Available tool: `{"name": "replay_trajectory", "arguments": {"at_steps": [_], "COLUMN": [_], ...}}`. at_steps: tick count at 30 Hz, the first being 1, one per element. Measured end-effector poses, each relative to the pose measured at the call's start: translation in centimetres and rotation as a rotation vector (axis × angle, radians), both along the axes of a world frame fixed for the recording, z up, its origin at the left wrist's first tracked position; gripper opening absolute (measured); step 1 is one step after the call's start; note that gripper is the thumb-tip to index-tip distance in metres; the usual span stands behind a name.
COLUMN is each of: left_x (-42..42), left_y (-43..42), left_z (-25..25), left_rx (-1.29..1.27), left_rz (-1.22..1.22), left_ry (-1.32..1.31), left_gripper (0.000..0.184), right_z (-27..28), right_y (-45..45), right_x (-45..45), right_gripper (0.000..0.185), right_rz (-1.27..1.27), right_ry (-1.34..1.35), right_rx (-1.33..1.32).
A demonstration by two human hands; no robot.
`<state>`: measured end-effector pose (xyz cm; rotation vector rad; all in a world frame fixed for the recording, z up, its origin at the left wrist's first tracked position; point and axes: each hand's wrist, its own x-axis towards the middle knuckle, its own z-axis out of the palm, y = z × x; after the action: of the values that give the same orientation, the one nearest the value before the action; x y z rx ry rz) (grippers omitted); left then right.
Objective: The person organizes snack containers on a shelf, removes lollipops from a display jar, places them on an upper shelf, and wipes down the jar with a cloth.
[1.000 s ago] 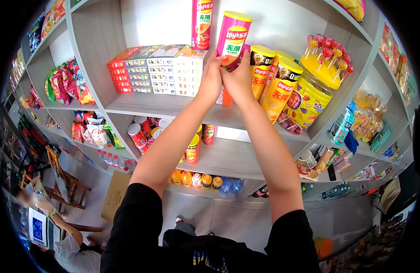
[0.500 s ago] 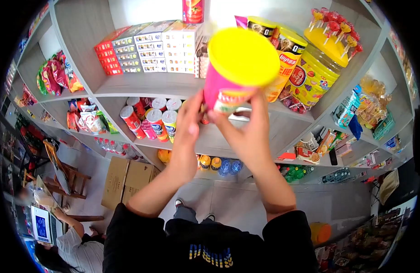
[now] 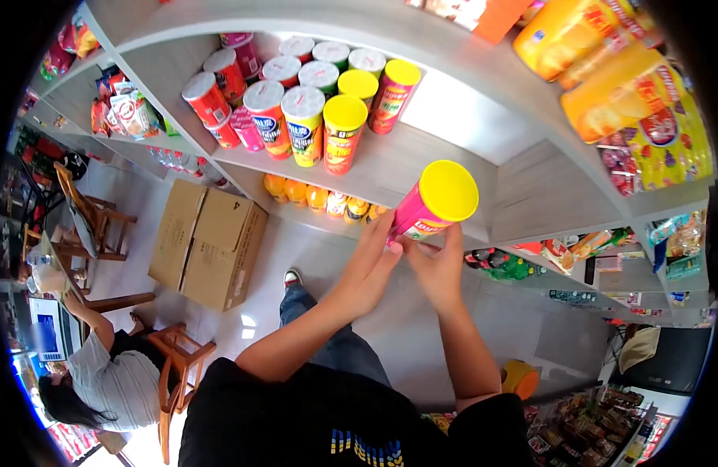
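A pink chip canister with a yellow lid [image 3: 447, 193] is held tilted between both hands, in front of the middle shelf. My left hand [image 3: 372, 268] presses its lower left side. My right hand [image 3: 434, 265] grips its lower right side, fingers partly hidden by the can. To the left on that shelf [image 3: 405, 165] stand several canisters: a yellow-lidded one [image 3: 345, 134], a pink-and-green one [image 3: 394, 96] and white-lidded ones such as a blue-and-yellow can [image 3: 302, 127].
Orange bottles [image 3: 316, 198] line the shelf below. Yellow chip canisters [image 3: 617, 93] and a yellow candy tub [image 3: 674, 144] are at the upper right. Cardboard boxes [image 3: 211, 245] stand on the floor. A seated person [image 3: 114, 381] is at the lower left, near a laptop [image 3: 49, 328].
Both hands have brought the pink canister down from the upper shelf to the middle shelf's height. The view has tilted lower, showing more of the middle shelf and floor.
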<state>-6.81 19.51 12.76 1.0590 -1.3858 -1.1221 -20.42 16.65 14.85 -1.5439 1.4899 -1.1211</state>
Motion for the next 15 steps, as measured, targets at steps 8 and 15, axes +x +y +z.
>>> {"name": "replay_trajectory", "arguments": {"at_steps": [8,15], "left_x": [-1.8,-1.2], "left_y": [-4.0,-7.0], "left_z": [-6.3,-8.7], "left_rx": [0.154,0.060], "left_rz": [0.086,0.118], "left_ry": [0.355,0.365], "left_gripper": [0.054,0.056], "right_z": [-5.4,-9.3], "right_y": [-4.8,-8.4], "right_x": [0.9,2.4], "right_gripper": [0.064,0.067], "right_rz": [-0.067,-0.059], "right_ry": [-0.128,-0.102], "right_rx": [0.049,-0.014]}}
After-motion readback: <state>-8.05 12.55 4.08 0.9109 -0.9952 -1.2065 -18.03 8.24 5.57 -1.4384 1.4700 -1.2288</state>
